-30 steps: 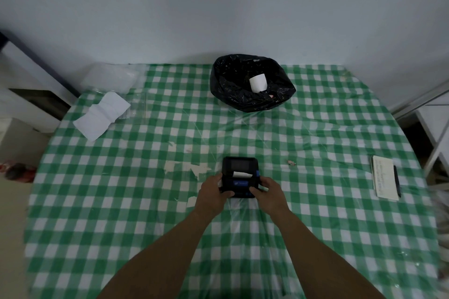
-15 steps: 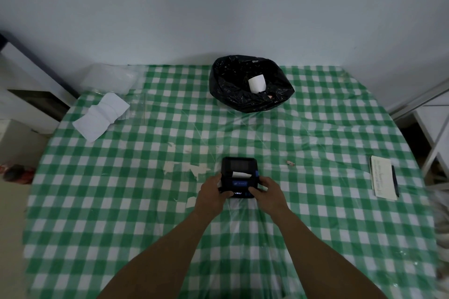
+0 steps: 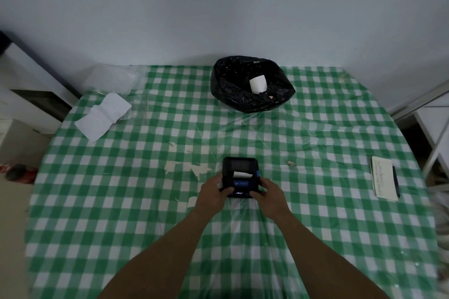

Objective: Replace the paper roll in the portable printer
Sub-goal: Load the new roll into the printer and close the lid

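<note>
Mid-table, both hands gripping the printer (image 3: 240,177): left hand (image 3: 213,195) & right hand (image 3: 268,195) fingers curling tight round its sides, paper strip (image 3: 241,174) poking out.

A dim room with a plain pale wall (image 3: 243,7) behind a bench (image 3: 315,226) draped in green-and-white checked cloth under clear plastic. White furniture (image 3: 26,94) stands at left, a white frame (image 3: 435,128) at right; beige floor (image 3: 12,238) shows lower left.
</note>
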